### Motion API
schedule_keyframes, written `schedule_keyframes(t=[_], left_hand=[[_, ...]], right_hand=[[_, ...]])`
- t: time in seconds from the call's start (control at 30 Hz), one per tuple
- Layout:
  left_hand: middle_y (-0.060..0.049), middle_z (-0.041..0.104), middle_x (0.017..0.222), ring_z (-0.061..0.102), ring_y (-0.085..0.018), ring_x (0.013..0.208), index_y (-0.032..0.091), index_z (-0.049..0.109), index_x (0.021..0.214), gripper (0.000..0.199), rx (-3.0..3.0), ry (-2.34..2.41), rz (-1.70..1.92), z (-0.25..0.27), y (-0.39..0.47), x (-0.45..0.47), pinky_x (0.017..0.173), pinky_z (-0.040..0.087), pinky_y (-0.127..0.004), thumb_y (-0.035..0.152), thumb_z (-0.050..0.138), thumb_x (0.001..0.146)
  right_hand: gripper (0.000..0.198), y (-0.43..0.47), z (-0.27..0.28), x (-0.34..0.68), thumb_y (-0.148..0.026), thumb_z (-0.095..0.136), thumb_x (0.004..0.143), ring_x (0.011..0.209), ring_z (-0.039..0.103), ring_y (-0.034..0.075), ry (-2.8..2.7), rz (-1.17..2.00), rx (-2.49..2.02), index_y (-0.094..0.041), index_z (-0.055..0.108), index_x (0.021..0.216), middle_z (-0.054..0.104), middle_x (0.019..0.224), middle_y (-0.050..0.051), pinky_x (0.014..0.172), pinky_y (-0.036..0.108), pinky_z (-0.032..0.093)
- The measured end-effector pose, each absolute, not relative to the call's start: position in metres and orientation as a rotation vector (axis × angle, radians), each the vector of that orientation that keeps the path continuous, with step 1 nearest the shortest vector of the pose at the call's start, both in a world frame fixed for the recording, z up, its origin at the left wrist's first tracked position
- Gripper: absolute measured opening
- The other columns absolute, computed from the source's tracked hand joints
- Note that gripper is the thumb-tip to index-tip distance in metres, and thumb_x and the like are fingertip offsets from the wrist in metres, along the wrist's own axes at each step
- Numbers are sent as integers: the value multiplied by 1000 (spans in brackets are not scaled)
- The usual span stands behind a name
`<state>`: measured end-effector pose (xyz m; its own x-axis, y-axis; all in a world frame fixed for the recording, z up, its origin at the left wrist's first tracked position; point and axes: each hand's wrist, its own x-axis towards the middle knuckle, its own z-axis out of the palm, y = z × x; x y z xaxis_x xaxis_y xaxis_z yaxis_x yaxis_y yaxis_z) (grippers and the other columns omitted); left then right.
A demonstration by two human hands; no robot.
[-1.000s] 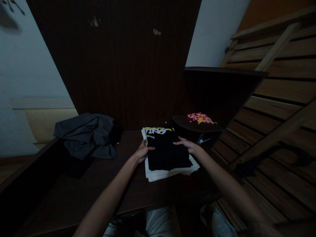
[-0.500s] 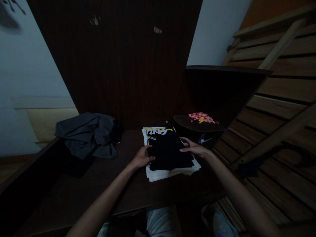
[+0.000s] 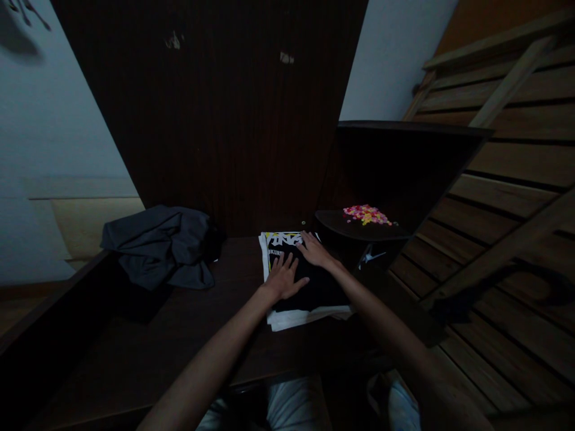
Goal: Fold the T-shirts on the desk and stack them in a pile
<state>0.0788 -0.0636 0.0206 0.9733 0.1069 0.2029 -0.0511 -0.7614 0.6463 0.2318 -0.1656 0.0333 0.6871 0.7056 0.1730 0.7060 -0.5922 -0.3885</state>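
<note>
A folded black T-shirt (image 3: 314, 290) with white and yellow print lies on top of folded white cloth (image 3: 291, 319), in a neat stack on the dark wooden desk. My left hand (image 3: 284, 280) rests flat on the left part of the black shirt, fingers spread. Farther up, my right hand (image 3: 313, 250) lies flat over the printed lettering at the shirt's upper right, covering part of it. Neither hand grips anything.
A crumpled dark grey cloth (image 3: 162, 245) lies on the left of the desk (image 3: 202, 335). Small pink, red and yellow pieces (image 3: 367, 214) are heaped on a corner shelf at the right. Wooden slats (image 3: 503, 203) rise along the right side.
Both hands have left the sides of the stack and now lie flat on top of the black shirt. The right hand moved up and left, the left hand inward.
</note>
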Motion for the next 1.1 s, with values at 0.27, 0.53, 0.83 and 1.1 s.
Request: schedule_keyframes(t=[0.27,0.53,0.83,1.1], left_hand=[[-14,19,160,-3,-44,146,22,41,147,91,2624,171,167,11,-67,69,111,-7,-67,75,53,74],[-20,33,154,14,-38,147,9,42,144,79,2566,3,263,13,-72,69,119,3,-51,58,53,83],[-20,46,146,28,-34,143,9,48,136,60,2458,95,376,9,-79,64,119,12,-48,39,52,84],[-24,23,157,11,-36,148,0,31,146,86,2473,318,336,5,-76,63,121,6,-46,50,55,80]], right_hand=[[64,-167,5,250,-48,26,99,149,10,26,-961,120,-2691,-13,28,152,21,160,12,119,49,2],[53,-134,16,239,-40,30,100,149,9,25,-1460,-3,-2480,-20,39,148,23,159,6,120,46,6],[51,-108,14,234,-43,31,100,146,23,23,-1509,108,-2443,-28,40,148,36,154,1,119,46,16],[53,-140,11,250,-40,28,100,146,22,26,-1130,20,-2602,-15,46,143,34,154,12,119,46,12]])
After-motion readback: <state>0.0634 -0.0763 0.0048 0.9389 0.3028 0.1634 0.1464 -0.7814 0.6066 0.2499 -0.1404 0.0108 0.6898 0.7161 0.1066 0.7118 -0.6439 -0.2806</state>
